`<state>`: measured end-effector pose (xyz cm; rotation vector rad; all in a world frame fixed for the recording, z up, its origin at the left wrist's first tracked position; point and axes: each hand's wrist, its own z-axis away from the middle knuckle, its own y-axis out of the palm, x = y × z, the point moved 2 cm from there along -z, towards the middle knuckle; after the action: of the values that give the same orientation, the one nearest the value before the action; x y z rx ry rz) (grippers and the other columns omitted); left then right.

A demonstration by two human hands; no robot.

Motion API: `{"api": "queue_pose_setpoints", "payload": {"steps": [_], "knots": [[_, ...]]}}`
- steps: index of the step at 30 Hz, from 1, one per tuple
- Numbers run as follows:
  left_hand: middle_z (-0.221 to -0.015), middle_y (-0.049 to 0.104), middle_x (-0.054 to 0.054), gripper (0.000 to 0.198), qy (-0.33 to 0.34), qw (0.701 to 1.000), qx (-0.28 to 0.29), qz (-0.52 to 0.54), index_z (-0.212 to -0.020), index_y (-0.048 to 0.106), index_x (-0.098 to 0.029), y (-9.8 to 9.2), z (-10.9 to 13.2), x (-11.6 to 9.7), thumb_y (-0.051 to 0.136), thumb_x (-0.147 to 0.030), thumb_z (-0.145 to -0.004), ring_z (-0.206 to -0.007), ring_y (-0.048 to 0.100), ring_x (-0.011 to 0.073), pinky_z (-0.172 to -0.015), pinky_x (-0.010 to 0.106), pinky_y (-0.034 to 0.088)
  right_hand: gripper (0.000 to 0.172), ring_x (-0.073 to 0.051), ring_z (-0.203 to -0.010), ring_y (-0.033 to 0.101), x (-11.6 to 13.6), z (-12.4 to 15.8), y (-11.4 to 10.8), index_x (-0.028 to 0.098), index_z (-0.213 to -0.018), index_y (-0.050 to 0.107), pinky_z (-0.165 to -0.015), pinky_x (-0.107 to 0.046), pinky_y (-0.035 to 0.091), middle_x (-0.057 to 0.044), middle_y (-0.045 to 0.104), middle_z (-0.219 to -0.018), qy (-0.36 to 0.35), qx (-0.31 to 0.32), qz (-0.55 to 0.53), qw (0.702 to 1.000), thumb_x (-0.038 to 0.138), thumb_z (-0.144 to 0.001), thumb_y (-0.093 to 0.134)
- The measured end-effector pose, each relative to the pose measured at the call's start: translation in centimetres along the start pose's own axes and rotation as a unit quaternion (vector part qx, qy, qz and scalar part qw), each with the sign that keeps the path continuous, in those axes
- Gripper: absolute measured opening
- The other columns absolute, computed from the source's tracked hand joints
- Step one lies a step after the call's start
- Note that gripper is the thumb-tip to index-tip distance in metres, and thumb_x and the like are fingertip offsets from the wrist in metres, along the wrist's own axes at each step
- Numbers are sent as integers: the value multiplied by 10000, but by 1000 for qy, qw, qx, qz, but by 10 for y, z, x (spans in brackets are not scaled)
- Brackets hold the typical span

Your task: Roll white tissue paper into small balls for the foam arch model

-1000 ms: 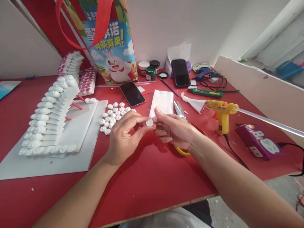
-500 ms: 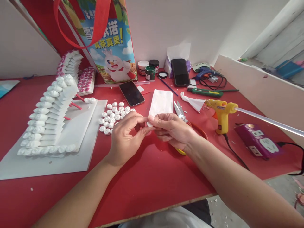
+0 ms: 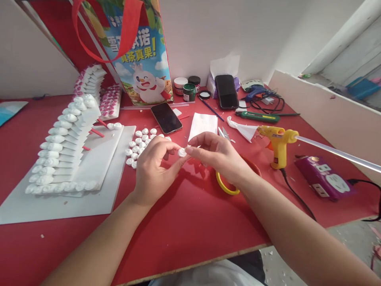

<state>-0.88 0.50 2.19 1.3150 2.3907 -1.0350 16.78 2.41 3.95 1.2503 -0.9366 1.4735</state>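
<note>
A small white paper rosette (image 3: 182,152) is pinched between my left hand (image 3: 153,169) and my right hand (image 3: 218,157), over the middle of the red table. Left thumb and fingers grip its left and lower side; the right thumb and fingertips close on its right side, along with a thin white tail. Behind my left hand lie several finished white rosettes (image 3: 145,138), partly hidden by it. A stack of white tissue sheets (image 3: 204,124) lies just beyond my right hand. Scissors (image 3: 228,188) with a yellow and red handle are partly covered by my right hand.
At the left a white structure (image 3: 64,147) edged with rosettes stands on white boards (image 3: 119,174). A yellow glue gun (image 3: 278,145) and a purple power strip (image 3: 324,176) are at the right. Phones (image 3: 166,118), paint jars (image 3: 189,92) and a bag (image 3: 143,51) sit behind.
The right hand has turned and its fingers have lifted, so the rosette's spiral face now shows between both hands. More of the scissors' yellow handle is visible. The view has shifted slightly.
</note>
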Motion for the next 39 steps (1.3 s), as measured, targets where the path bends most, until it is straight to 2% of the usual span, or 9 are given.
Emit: {"api": "queue_pose_setpoints", "payload": {"steps": [5,11,17,20,23,26,29,32,39], "knots": [[-848,610,2,94,14,999,17,-41,-933,602,-208,4,2,3,692,-186,-921,-745,577,147,-650,280,493,254,-111,-692,565,-6,3,9,183,-927,654,-616,-253,455,-2,670,-910,-68,13,120,990,326,-781,805],[-837,595,11,119,23,995,55,-85,-905,547,-210,8,3,3,658,-169,-922,-775,590,181,-671,311,485,177,-128,-647,590,-14,0,11,171,-899,660,-561,-253,435,-7,670,-802,-67,3,175,982,332,-841,706],[-932,612,14,230,-40,996,80,-15,-1009,577,-227,6,3,6,769,-259,-887,-808,591,163,-716,305,513,240,-113,-582,559,-15,-7,6,163,-924,654,-540,-250,421,15,643,-715,0,26,60,998,360,-816,739],[-957,618,15,354,-109,990,-4,95,-1049,577,-241,-1,-1,11,839,-351,-835,-774,605,147,-726,318,538,258,-86,-569,492,-13,-11,-2,164,-906,655,-535,-241,379,27,611,-722,-6,-8,43,999,394,-824,740],[-861,634,-7,180,-173,961,-159,147,-918,589,-235,-14,-5,22,749,-318,-920,-704,619,127,-669,315,537,215,-92,-537,456,-13,-11,-6,180,-908,642,-517,-248,343,40,571,-673,-17,-26,123,992,384,-862,693],[-711,637,-50,156,-231,934,-222,158,-819,625,-206,-23,-7,33,750,-231,-908,-592,597,96,-595,310,515,93,-119,-606,528,-9,-7,4,190,-913,635,-581,-259,385,-1,638,-777,-40,2,264,964,277,-883,642],[-701,665,-56,154,-258,924,-218,182,-806,643,-182,-26,-9,37,736,-232,-918,-569,615,82,-574,315,506,21,-151,-751,563,3,-6,24,174,-877,639,-672,-270,390,-65,667,-941,-92,51,445,889,178,-887,622],[-719,668,-41,160,-253,924,-228,172,-797,643,-201,-26,-9,34,716,-269,-922,-557,606,86,-546,303,513,97,-178,-802,579,12,-14,44,157,-896,645,-680,-285,371,-96,678,-964,-110,90,541,829,153,-933,555],[-707,636,-19,151,-231,934,-232,145,-825,612,-230,-22,-8,31,694,-307,-927,-571,580,112,-549,287,512,152,-260,-923,672,0,-41,64,133,-1012,672,-682,-320,364,-149,744,-1009,-99,73,567,814,238,-967,572]]}}
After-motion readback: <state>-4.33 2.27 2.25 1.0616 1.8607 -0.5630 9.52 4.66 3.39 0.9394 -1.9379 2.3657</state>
